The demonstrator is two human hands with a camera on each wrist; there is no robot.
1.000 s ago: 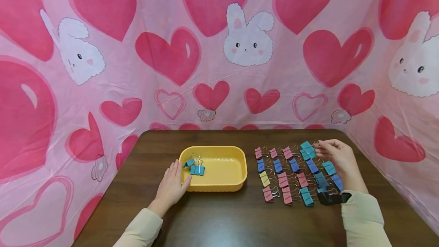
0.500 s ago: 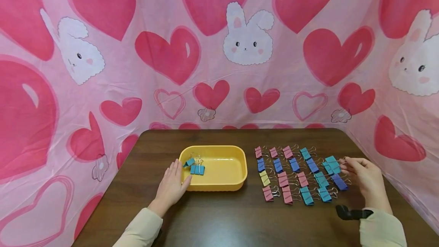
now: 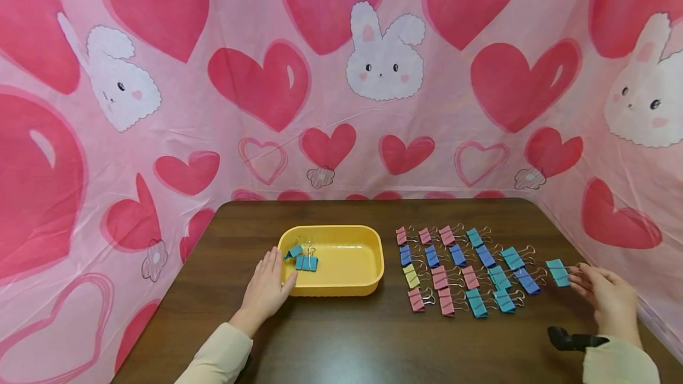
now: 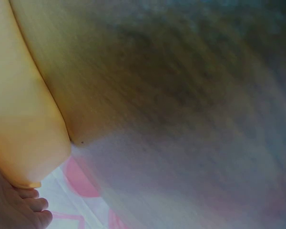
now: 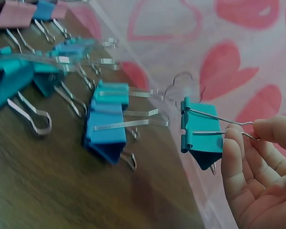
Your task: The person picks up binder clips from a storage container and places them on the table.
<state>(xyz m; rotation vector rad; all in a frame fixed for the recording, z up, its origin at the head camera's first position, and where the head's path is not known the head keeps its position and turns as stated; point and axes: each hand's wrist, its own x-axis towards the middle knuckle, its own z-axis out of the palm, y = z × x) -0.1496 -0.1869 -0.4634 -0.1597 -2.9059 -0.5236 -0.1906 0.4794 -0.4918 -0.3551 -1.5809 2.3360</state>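
Observation:
My right hand [image 3: 608, 295] pinches a teal binder clip [image 3: 558, 272] by its wire handle, at the right end of the laid-out clips. In the right wrist view this binder clip [image 5: 202, 131] hangs between thumb and fingers, apart from its neighbours. Closest to it on the table are a blue clip [image 3: 527, 281] and a teal clip [image 3: 513, 258]. My left hand [image 3: 265, 289] rests with straight fingers against the left wall of the yellow tray [image 3: 341, 291]. Two teal clips [image 3: 306, 263] lie in the tray's left part.
Rows of pink, blue, yellow and teal binder clips, such as a yellow clip [image 3: 411, 276], lie right of the tray on the dark wooden table [image 3: 341, 336]. A pink heart-and-rabbit cloth [image 3: 331, 105] surrounds the table's back and sides.
My right hand has carried the teal binder clip from the back row toward the right and nearer to me, away from the rows. My left hand and the tray have stayed put.

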